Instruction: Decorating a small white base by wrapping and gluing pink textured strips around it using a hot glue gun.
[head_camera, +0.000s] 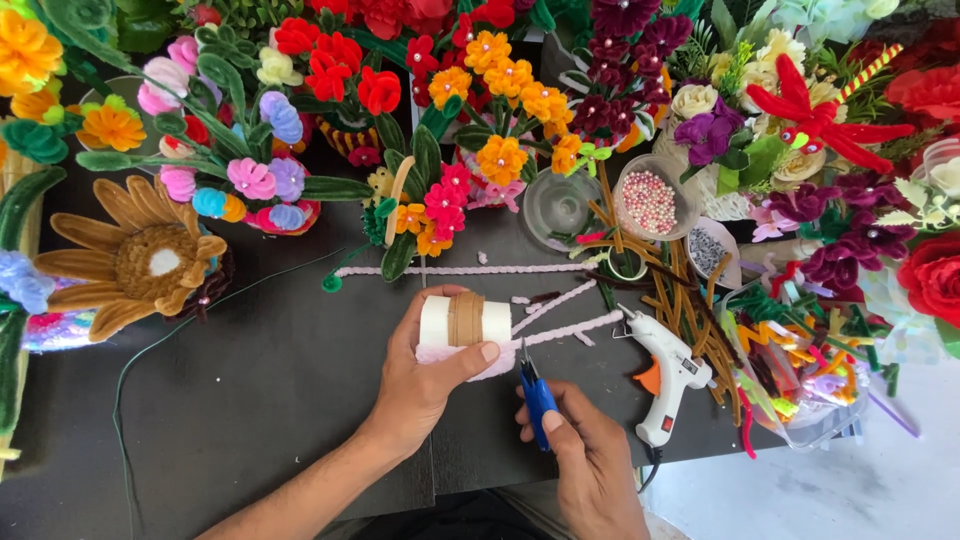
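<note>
Left hand (425, 365) gripping white roll (465, 322) banded in brown; right hand (585, 455) at four o'clock pinching blue snips (537, 395). Glue gun (668, 372) at three o'clock on dark desk (250, 400).

Clear plastic bag (800, 385), right edge of black table (250, 390), stuffed with mixed-colour pipe cleaners. Small red-and-white label (690, 366) on white glue gun (668, 372). No signs, no screens.

A black desk (250, 400) carries a white glue gun (668, 372) at right of centre, pink pipe cleaners (470, 269) across the middle, a brown chenille sunflower (145, 260) at left, and a bead bowl (651, 200) at upper right.
</note>
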